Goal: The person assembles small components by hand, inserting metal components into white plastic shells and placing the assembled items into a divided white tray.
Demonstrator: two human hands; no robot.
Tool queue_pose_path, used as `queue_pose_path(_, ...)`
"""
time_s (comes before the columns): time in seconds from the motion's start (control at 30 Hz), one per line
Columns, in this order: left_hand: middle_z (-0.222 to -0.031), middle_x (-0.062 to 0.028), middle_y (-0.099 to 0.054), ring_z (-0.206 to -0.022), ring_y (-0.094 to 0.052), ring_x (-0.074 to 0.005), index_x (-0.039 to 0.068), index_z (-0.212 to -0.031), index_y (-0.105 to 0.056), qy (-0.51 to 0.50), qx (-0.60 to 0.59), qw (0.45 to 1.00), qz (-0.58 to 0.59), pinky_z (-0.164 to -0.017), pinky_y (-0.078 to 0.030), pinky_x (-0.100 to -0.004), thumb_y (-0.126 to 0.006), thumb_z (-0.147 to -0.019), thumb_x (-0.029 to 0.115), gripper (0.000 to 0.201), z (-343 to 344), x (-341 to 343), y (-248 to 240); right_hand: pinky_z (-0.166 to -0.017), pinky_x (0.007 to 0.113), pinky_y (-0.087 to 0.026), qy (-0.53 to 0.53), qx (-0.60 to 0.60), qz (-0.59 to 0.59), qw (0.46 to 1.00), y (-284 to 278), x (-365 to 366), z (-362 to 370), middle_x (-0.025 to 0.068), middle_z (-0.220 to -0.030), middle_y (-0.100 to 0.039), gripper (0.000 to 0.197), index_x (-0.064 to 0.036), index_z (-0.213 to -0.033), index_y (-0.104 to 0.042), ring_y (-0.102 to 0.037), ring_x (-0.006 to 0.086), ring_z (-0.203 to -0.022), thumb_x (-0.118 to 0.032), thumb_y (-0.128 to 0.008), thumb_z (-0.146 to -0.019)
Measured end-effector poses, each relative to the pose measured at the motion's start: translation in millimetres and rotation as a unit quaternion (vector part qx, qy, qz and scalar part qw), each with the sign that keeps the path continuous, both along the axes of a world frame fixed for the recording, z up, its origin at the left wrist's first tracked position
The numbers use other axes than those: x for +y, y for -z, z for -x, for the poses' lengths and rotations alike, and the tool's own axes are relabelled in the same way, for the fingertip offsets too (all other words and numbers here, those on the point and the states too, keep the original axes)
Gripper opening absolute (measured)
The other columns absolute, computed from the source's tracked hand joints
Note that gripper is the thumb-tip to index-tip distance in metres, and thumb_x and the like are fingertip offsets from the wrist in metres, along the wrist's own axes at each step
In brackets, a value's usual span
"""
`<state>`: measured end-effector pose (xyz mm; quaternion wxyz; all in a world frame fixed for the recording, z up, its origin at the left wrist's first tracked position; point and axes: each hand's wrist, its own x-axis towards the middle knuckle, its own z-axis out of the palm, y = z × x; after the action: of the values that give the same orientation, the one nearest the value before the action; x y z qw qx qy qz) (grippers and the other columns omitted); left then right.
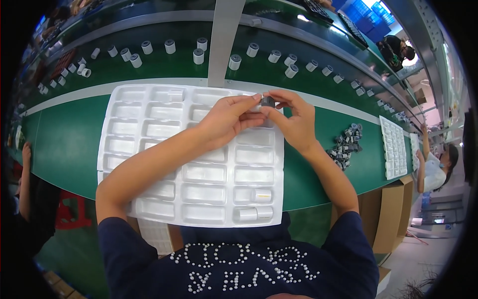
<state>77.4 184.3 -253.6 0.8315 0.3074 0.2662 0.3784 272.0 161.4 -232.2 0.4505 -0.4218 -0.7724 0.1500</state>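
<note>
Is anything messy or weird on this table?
A little: the small grey and black parts lie in a jumbled heap on the green table, unlike the neat compartments of the white tray. The tray's near edge also pokes out past the table's edge. I can't see anything clearly broken.

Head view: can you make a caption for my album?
Right hand holding a dark piece, left hand close by, over a white tray, with a dark heap on the green table.
</note>
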Motion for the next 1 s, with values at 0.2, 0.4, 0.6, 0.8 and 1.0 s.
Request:
queue_pose_path(0.2, -0.115, -0.0141, -0.064, -0.105, -0.065, -0.0207, -0.003, -0.121, -0.058, 0.050, -0.029, 0.998, 0.013, -0.095, -0.055, -0.0308, -0.052, -0.102, 0.027, 0.036, 5.7, 4.6, 3.3, -0.077, 0.028, -0.053, -0.013, -0.013, 0.018, 1.000, -5.2, 0.0, 3.4, 0.0089, -0.103, -0.072, 0.038, -0.0032, -0.110, -0.068, -0.069, 0.0173, -0.088, -0.012, -0.081, -0.075)
queue_pose_path(0.4, -0.107, -0.0103, -0.066, -0.096, -0.065, -0.0150, -0.003, -0.117, -0.061, 0.056, 0.007, 0.997, -0.056, -0.093, -0.053, -0.0277, -0.061, -0.097, 0.022, 0.032, -4.2, -0.9, 0.4, -0.079, 0.031, -0.053, 0.000, -0.101, -0.045, 0.994, -11.0, -5.2, 1.4, 0.0110, -0.103, -0.071, 0.040, -0.0043, -0.109, -0.069, -0.069, 0.0242, -0.090, -0.010, -0.081, -0.071)
queue_pose_path(0.6, -0.111, -0.0129, -0.067, -0.104, -0.065, -0.0163, -0.005, -0.121, -0.059, 0.058, 0.118, 0.976, -0.172, -0.093, -0.052, -0.0268, -0.062, -0.096, 0.013, 0.031, -3.9, -2.5, 1.5, -0.079, 0.031, -0.053, -0.084, -0.139, -0.059, 0.985, -17.6, -5.9, 1.4, 0.0113, -0.102, -0.069, 0.038, -0.0045, -0.107, -0.069, -0.067, 0.0272, -0.089, -0.006, -0.078, -0.070)
queue_pose_path(0.8, -0.118, -0.0138, -0.062, -0.103, -0.062, -0.0228, 0.002, -0.129, -0.056, -0.055, 0.416, 0.762, -0.492, -0.086, -0.053, -0.0308, -0.061, -0.095, 0.015, 0.037, 2.3, -8.9, -36.5, -0.081, 0.032, -0.053, 0.082, -0.097, -0.075, 0.989, -24.3, 49.8, -59.3, 0.0132, -0.106, -0.069, 0.036, -0.0022, -0.114, -0.065, -0.067, 0.0210, -0.090, -0.007, -0.073, -0.079)
queue_pose_path(1.0, -0.134, -0.0164, -0.051, -0.120, -0.049, -0.0340, 0.007, -0.129, -0.056, -0.074, 0.537, 0.469, -0.697, -0.101, -0.043, -0.0400, -0.058, -0.094, 0.009, 0.035, -9.3, 11.9, 11.2, -0.089, 0.042, -0.051, 0.222, -0.229, 0.086, 0.944, 26.4, 135.8, -194.9, 0.0190, -0.105, -0.069, 0.051, -0.0024, -0.127, -0.053, -0.066, 0.0362, -0.102, -0.009, -0.065, -0.078)
